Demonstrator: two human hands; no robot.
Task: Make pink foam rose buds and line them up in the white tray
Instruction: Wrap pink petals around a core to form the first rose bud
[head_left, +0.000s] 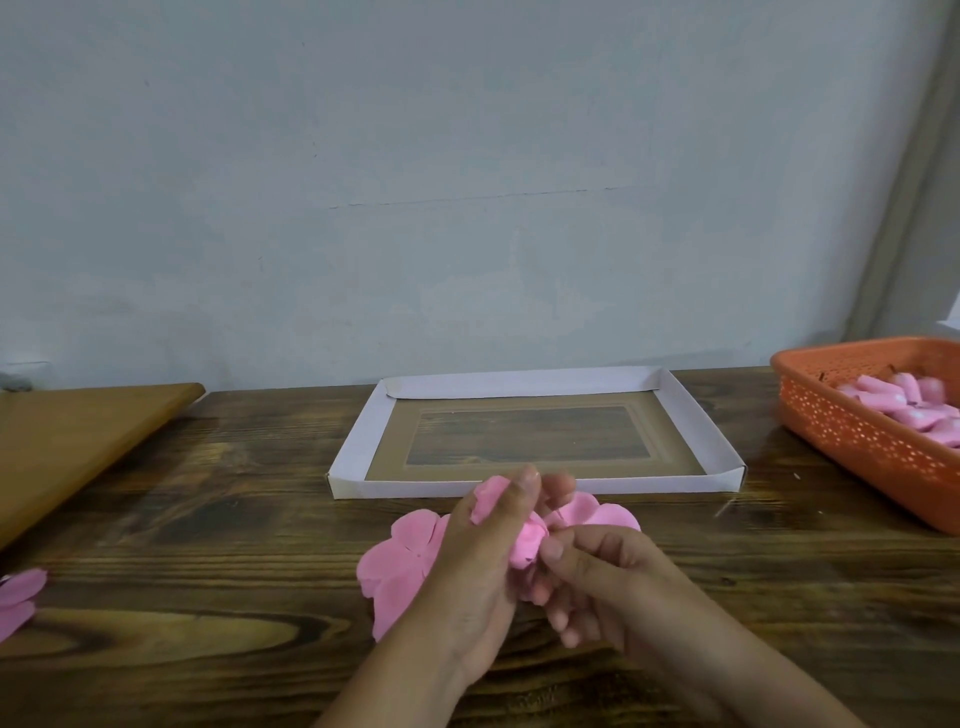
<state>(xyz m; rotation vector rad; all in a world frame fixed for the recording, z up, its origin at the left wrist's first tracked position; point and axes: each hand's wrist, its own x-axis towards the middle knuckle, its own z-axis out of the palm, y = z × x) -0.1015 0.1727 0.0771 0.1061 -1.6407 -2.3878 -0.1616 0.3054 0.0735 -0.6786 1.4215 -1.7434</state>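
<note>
A pink foam rose bud (529, 543) is pinched between both hands just in front of the white tray (358, 441). My left hand (478, 566) grips it from the left, thumb and fingers curled over a petal. My right hand (602, 577) pinches it from the right. Flat pink foam petal sheets (402, 556) lie on the table under and beside the hands, one poking out at the right (608, 514). The tray holds no buds; its brown floor has a clear window showing the wood.
An orange perforated basket (852, 441) with several pink foam pieces (904, 405) stands at the right. A tan wooden board (67, 441) lies at the left, more pink petals (18, 597) at the left edge. A grey wall rises behind the dark wooden table (208, 519).
</note>
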